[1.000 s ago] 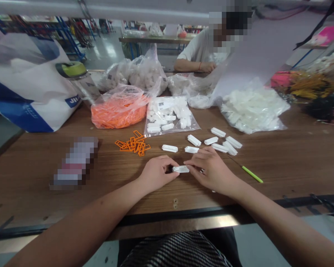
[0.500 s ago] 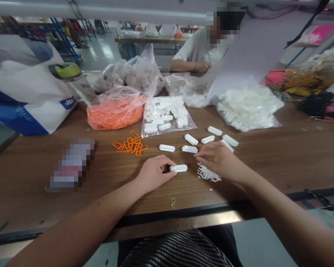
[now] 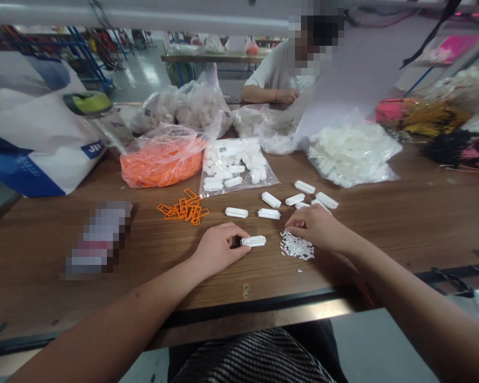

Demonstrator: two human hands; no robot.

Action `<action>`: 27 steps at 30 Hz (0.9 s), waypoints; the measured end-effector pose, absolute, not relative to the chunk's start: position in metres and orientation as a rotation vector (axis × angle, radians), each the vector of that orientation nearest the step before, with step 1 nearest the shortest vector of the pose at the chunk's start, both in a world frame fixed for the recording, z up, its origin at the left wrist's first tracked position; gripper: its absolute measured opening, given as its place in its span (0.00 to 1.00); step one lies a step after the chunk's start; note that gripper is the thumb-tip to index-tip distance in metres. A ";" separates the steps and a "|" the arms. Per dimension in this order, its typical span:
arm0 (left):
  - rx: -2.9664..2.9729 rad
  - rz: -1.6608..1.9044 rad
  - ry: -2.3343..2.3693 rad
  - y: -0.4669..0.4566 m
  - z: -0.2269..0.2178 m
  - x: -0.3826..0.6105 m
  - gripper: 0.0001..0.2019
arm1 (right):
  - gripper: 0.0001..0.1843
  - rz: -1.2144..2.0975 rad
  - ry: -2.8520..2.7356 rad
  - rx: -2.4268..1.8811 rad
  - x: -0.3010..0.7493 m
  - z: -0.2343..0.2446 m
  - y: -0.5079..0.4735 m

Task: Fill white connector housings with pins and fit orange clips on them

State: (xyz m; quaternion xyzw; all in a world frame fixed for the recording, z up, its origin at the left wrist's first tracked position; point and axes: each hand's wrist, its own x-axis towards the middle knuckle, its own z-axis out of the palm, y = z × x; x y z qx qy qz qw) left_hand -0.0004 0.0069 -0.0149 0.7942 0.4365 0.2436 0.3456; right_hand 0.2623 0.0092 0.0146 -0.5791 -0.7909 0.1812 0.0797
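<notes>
My left hand (image 3: 219, 249) is closed on one end of a white plastic connector (image 3: 253, 241) that lies on the wooden table (image 3: 151, 255). My right hand (image 3: 315, 227) rests to the right, its fingers curled and pinched over a small heap of tiny white pieces (image 3: 297, 247); what the fingertips hold is too small to make out. Several loose white connectors (image 3: 271, 200) lie just beyond both hands. A small pile of orange clips (image 3: 183, 208) sits to the left of them.
Bags stand at the back: orange clips (image 3: 159, 159), white connectors (image 3: 233, 166), white parts (image 3: 349, 154). A large white and blue bag (image 3: 35, 127) fills the far left. A blurred flat object (image 3: 98, 239) lies at left. Another person (image 3: 287, 74) sits across the table.
My right hand has let go of the connector and moved right, uncovering the heap of tiny white pieces. My left hand has kept its grip on the connector.
</notes>
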 end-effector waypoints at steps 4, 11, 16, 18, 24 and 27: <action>2.058 0.631 1.139 0.007 -0.014 0.000 0.06 | 0.09 0.533 -2.312 -1.889 0.266 0.020 0.008; 2.058 0.624 1.142 0.007 -0.014 0.000 0.06 | 0.09 0.566 -2.394 -1.586 0.271 0.015 0.010; 2.059 0.628 1.136 0.007 -0.015 0.000 0.06 | 0.11 0.341 -2.527 -1.608 0.266 0.012 0.009; 2.064 0.625 1.141 0.007 -0.015 0.000 0.06 | 0.12 0.351 -2.516 -1.631 0.267 0.011 0.009; 2.065 0.625 1.139 0.008 -0.015 0.000 0.07 | 0.13 0.412 -2.473 -1.560 0.281 0.008 0.006; 2.066 0.624 1.141 0.007 -0.016 0.000 0.06 | 0.12 0.376 -2.459 -1.612 0.281 0.008 0.002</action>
